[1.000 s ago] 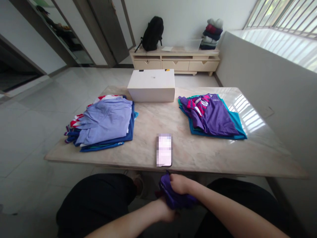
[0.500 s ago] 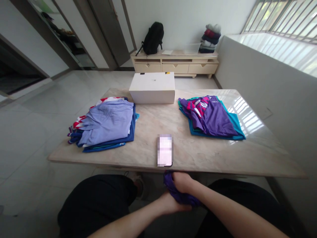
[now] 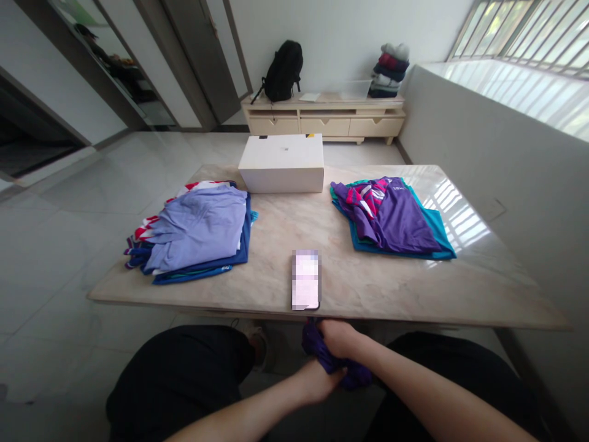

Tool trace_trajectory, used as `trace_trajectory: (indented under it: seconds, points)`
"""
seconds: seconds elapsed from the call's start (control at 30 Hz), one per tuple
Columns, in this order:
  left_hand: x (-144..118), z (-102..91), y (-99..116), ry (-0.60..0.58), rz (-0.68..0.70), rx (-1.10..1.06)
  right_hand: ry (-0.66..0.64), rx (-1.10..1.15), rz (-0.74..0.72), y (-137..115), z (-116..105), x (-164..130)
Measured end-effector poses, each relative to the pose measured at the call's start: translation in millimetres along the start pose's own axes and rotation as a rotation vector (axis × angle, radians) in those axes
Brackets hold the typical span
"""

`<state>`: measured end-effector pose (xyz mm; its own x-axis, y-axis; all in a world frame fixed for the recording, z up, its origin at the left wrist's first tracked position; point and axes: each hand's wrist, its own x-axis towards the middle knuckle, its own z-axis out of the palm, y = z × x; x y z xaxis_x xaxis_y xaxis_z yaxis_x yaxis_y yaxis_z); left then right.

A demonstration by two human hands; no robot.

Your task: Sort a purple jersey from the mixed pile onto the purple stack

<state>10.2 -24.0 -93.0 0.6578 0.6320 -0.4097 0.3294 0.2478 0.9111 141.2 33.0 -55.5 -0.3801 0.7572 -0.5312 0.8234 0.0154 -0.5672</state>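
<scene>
A bunched purple garment (image 3: 317, 344) is between my hands, just below the table's near edge and over the gap between my legs. My right hand (image 3: 339, 337) is closed on its upper part, fingers curled into the cloth. Lower down, my left hand (image 3: 322, 379) grips the garment with fabric draped across its fingers, which are partly hidden. More purple cloth hangs beneath the hands. On the table above them lies a phone (image 3: 306, 281) with a blurred bright screen.
Folded clothes (image 3: 197, 227), lavender on top, are stacked on the table's left. Purple and teal shirts (image 3: 400, 215) lie at the right. Behind stands a white box (image 3: 281, 178). A low cabinet (image 3: 326, 126) carries a black backpack (image 3: 284, 70) and piled clothes (image 3: 390, 70).
The purple cloth has bunched up more and hangs lower beneath my hands. My left hand has shifted slightly and its fingers are tucked further in. The table's contents stay put.
</scene>
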Motion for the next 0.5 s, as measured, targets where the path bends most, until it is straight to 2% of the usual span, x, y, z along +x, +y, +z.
trace_trajectory:
  seconds: [0.13, 0.27, 0.5]
  points:
    - [-3.1, -2.0, 5.1, -0.001, 0.024, 0.045, -0.047, -0.063, -0.006, -2.0, -2.7, -0.6]
    - [-4.8, -4.8, 9.7, -0.005, 0.118, 0.073, -0.044, -0.084, -0.008, -1.9, -1.9, -0.2]
    - [-2.2, -4.8, 6.3, 0.030, 0.227, 0.082, -0.065, -0.093, -0.012, -2.1, -3.5, -1.1]
